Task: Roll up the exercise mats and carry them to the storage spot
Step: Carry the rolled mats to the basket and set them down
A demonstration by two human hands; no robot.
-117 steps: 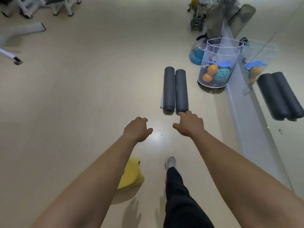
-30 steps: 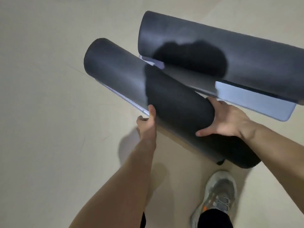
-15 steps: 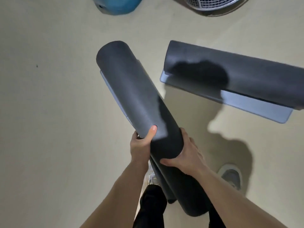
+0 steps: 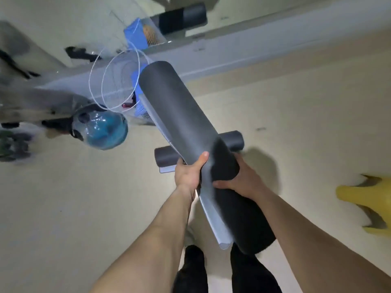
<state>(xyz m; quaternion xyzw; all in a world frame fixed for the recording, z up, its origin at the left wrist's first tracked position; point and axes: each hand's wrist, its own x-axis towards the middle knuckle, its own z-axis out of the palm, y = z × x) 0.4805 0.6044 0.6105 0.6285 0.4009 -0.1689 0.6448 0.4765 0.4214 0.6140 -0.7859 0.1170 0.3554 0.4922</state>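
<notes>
Both the left hand point(image 4: 188, 175) and right hand point(image 4: 243, 180) grip a matte grey rolled mat point(image 4: 179, 115), its loose pale edge hanging leftward, bare beige floor point(image 4: 306, 115) beyond.

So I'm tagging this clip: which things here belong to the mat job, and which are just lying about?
Job: held rolled mat, gripped by left hand and right hand; second rolled mat, untouched.
Lying about: wire basket, blue ball, yellow object.
</notes>
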